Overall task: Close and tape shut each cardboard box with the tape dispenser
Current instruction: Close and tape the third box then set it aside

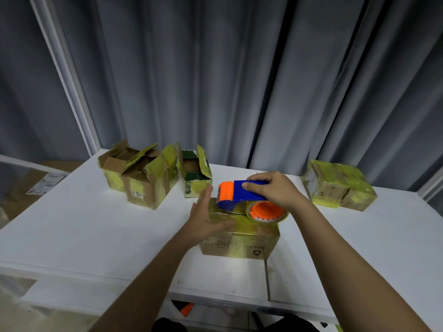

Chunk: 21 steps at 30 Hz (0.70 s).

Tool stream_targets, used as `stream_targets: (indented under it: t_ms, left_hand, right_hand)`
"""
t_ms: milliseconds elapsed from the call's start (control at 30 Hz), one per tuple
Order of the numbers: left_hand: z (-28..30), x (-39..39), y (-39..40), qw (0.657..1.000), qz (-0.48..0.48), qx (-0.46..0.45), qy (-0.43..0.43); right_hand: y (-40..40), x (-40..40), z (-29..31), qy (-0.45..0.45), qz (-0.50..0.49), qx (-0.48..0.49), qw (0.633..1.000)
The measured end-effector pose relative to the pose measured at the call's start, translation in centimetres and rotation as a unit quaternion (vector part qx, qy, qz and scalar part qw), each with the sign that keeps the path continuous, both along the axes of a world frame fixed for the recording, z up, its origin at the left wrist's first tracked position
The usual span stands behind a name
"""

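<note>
Tabletop (96, 224): right hand (275, 190) grips dispenser (239, 195).

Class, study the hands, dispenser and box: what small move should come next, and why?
Probably draw the tape dispenser along the closed box: the right hand grips it over the box top, and the left hand lies flat on the flaps.

Bare bench (96, 236) left & right of the closed box (242, 238); behind it, open boxes (148, 178) & taped boxes (340, 185) block the back.
</note>
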State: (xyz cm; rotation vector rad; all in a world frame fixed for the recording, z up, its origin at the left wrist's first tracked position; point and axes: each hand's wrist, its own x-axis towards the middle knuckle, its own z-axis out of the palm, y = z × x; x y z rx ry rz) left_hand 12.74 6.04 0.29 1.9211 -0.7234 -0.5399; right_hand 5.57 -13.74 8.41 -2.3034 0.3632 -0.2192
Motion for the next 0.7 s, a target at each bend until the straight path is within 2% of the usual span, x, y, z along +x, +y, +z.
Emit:
stream_targets:
  t_ms: [67,133,233,400,567,700]
  left_hand:
    - [-0.1,0.3,-0.5,0.997,-0.019,0.049,-0.05]
    - [-0.5,0.8,-1.0,0.996,-0.008,0.04,-0.078]
    - [-1.3,1.3,-0.9,0.999,0.011,0.013,-0.045]
    - [-1.2,1.0,-0.9,0.999,0.015,-0.007,-0.046]
    - [-1.1,0.8,-0.7,0.997,0.039,0.012,-0.069]
    - [0.0,0.6,-1.2,0.992,0.048,0.046,-0.11]
  right_hand:
    - [-0.1,0.1,0.7,0.043,0.022,0.006,0.999]
    - [-0.4,0.3,1.8,0.095,0.053,-0.006,0.994]
    - [-0.8,0.4,3.3,0.142,0.095,0.004,0.985]
    - [-1.7,0.7,2.5,0.079,0.085,0.053,0.992]
    - [-2.0,0.1,-0.1,0.004,0.074,0.132,0.988]
    - [-2.7,-0.2,0.7,0.009,0.091,0.09,0.992]
